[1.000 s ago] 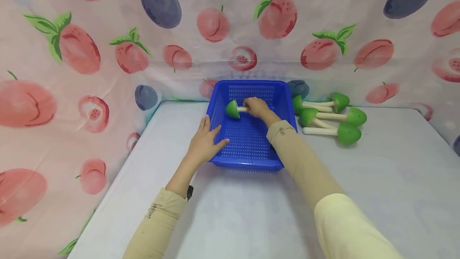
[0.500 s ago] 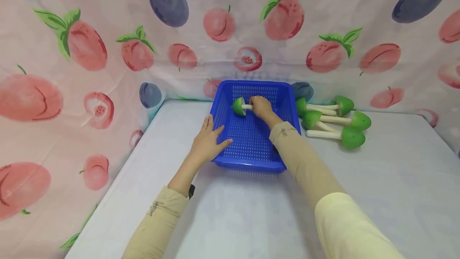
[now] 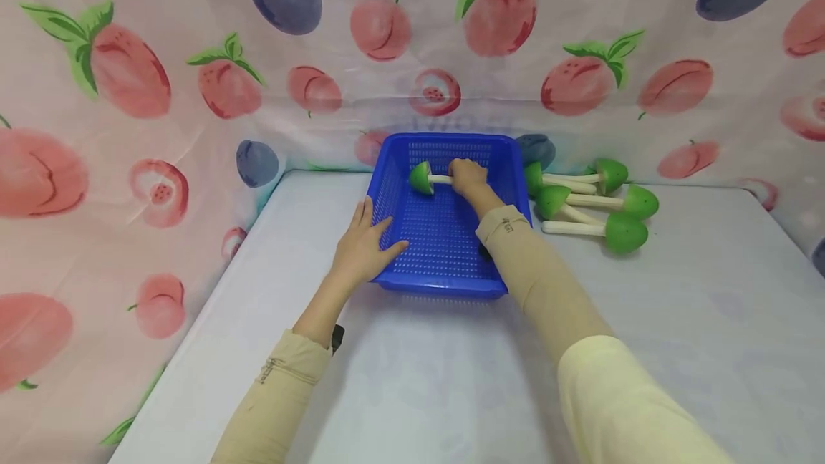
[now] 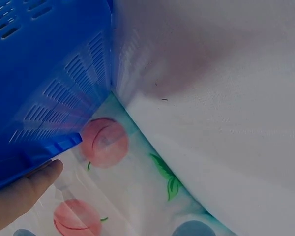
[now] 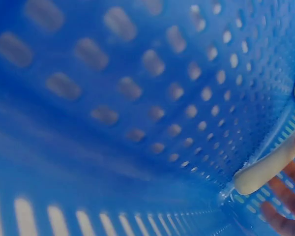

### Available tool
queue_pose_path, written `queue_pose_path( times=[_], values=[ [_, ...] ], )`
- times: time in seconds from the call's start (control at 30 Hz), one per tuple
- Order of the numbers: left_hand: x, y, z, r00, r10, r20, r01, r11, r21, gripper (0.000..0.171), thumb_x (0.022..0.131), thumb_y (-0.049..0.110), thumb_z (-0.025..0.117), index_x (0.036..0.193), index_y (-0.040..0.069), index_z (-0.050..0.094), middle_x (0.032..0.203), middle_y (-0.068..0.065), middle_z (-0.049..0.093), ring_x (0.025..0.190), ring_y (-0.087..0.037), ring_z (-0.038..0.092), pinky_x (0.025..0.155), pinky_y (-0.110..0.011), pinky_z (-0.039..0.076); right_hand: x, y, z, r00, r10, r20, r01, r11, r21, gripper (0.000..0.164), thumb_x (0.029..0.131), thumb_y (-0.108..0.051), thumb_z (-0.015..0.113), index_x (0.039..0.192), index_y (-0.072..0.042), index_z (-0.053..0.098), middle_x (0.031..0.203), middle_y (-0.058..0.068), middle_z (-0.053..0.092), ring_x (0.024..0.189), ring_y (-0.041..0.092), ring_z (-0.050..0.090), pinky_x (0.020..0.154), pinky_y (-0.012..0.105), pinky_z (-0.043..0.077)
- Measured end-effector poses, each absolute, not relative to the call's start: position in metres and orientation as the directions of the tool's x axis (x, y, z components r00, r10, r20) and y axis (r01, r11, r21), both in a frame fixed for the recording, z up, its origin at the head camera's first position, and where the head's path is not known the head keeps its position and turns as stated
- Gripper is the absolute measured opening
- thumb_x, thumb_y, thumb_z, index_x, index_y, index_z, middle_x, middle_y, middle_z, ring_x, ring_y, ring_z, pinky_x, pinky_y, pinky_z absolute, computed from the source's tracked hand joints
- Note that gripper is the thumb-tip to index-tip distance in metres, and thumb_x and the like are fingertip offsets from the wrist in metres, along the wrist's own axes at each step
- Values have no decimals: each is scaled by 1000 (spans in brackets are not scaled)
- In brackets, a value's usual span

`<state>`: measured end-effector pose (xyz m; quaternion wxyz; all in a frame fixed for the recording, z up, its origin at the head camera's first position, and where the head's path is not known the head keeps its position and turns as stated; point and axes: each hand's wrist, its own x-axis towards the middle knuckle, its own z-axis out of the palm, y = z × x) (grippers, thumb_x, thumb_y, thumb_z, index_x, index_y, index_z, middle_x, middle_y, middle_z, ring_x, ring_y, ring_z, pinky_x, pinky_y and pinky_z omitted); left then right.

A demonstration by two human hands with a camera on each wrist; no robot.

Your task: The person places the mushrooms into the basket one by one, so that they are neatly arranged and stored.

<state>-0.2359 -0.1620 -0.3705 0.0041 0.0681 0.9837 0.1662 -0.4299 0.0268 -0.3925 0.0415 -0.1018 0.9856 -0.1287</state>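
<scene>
My right hand [image 3: 468, 176] is inside a blue plastic basket [image 3: 445, 285], near its back wall. It holds a toy mushroom [image 3: 421, 178] by the white stem, the green cap pointing left over the basket floor. In the right wrist view the rounded stem end [image 5: 258, 176] sticks out past the fingers [image 5: 285, 191], close to the basket's corner. Spread over the basket's left rim lies my left hand [image 3: 361, 253], its thumb and one finger reaching inside. The left wrist view has a fingertip [image 4: 53, 169] against the rim.
Several more green-capped toy mushrooms [image 3: 625, 232] lie in a heap on the white table [image 3: 412, 378], right of the basket. Behind and to the left hangs a fruit-print cloth [image 3: 309, 134]. A small dark object [image 3: 485, 253] shows beside the right forearm, in the basket.
The right hand and the held mushroom have shifted slightly toward the back right of the basket. The left hand stays on the rim. The head view has swung a little.
</scene>
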Motion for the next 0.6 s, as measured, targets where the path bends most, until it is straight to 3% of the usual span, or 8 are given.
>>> queue_pose_path(
  times=[0.37, 0.6],
  values=[
    [-236, -160, -376, -990, 139, 23, 139, 935, 327, 67, 91, 50, 53, 139, 4, 45, 156, -24, 6, 147, -34, 2, 113, -52, 25, -427, 30, -389, -986, -164, -11, -148, 915, -376, 33, 91, -11, 55, 124, -7, 59, 124, 13, 62, 111, 33, 59, 91, 47, 49],
    [-234, -159, -372, -993, 119, 23, 120, 935, 334, 67, 90, 49, 54, 139, 4, 46, 156, -24, 6, 147, -34, 2, 113, -53, 25, -428, 30, -384, -984, -131, 123, -176, 841, -512, 28, 91, -10, 52, 117, -5, 63, 113, 14, 67, 98, 31, 63, 86, 44, 50]
  ],
)
